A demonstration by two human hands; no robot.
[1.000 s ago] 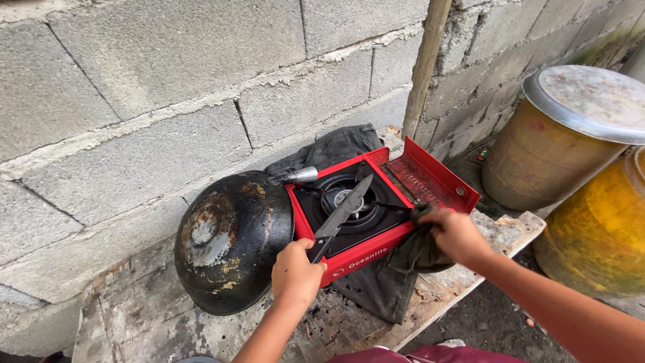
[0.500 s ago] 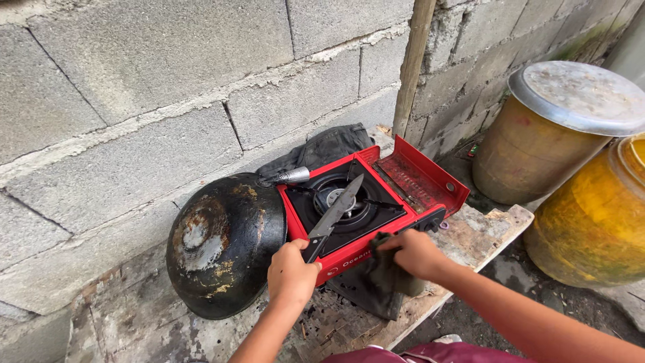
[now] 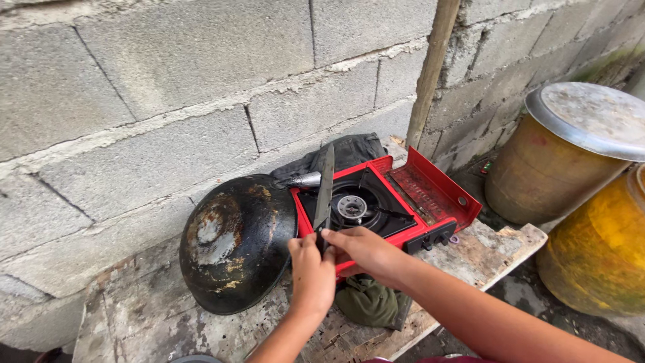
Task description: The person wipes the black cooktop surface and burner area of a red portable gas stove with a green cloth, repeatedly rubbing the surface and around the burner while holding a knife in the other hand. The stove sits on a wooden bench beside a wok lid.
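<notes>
My left hand (image 3: pixel 313 277) grips the dark handle of a long knife (image 3: pixel 325 188), whose blade points up and away over the left edge of a red portable gas stove (image 3: pixel 430 195). My right hand (image 3: pixel 363 252) reaches across the stove's front, and its fingers close on the knife where handle meets blade. A dark green cloth (image 3: pixel 369 304) lies on the boards just below the stove's front, under my right forearm. The stove's burner (image 3: pixel 351 207) is bare and its side cover stands open to the right.
An upturned black wok (image 3: pixel 232 242) leans beside the stove on a worn wooden board (image 3: pixel 154 323). A dark cloth (image 3: pixel 346 151) lies behind, against the block wall. A wooden pole (image 3: pixel 433 67) stands in the corner. A lidded tan barrel (image 3: pixel 557 168) and a yellow barrel (image 3: pixel 598 249) stand at the right.
My right hand let the green cloth drop at the stove's front and moved left onto the knife. The blade swung from lying across the burner to pointing upright.
</notes>
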